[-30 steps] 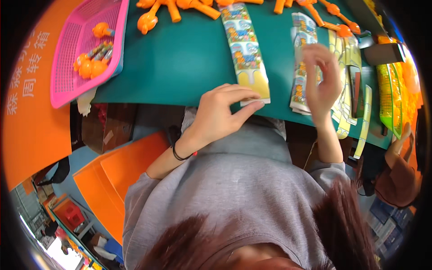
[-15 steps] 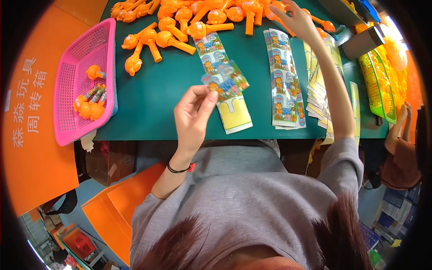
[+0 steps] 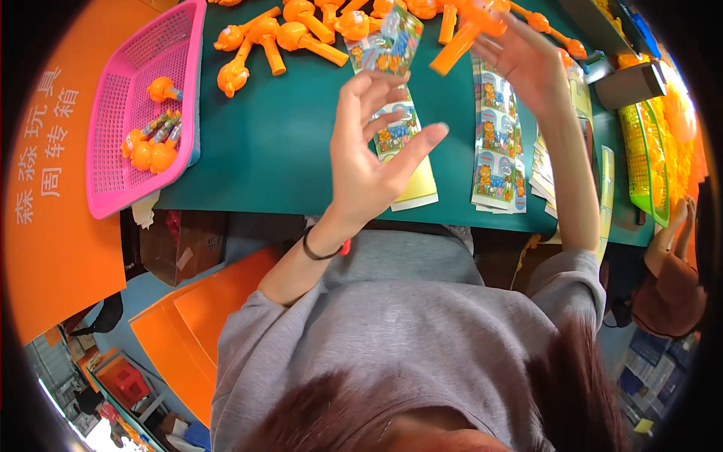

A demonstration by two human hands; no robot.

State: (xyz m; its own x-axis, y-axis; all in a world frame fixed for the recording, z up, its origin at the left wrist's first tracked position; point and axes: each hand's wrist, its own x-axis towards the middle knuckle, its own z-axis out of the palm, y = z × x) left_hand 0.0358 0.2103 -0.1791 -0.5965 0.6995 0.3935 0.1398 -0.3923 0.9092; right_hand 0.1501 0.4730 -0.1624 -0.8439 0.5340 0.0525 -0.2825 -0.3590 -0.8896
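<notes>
Clamps the right hand [image 3: 531, 71] on an orange toy [image 3: 465, 41] at one o'clock. Holds the left hand [image 3: 369, 143] at twelve, thumb apart from fingers, with a clear cartoon sticker [image 3: 403, 34] at the fingertips, over a label strip [image 3: 416, 188] on the green table [image 3: 263, 143]. Shows printed cartoon labels [image 3: 495, 143] at two, and large pale writing on an orange panel [image 3: 68, 248] at nine.

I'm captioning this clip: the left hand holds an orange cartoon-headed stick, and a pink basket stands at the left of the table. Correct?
No: the head view shows the right hand, not the left hand, holding the orange cartoon-headed stick. The pink basket does stand at the left of the table.
</notes>
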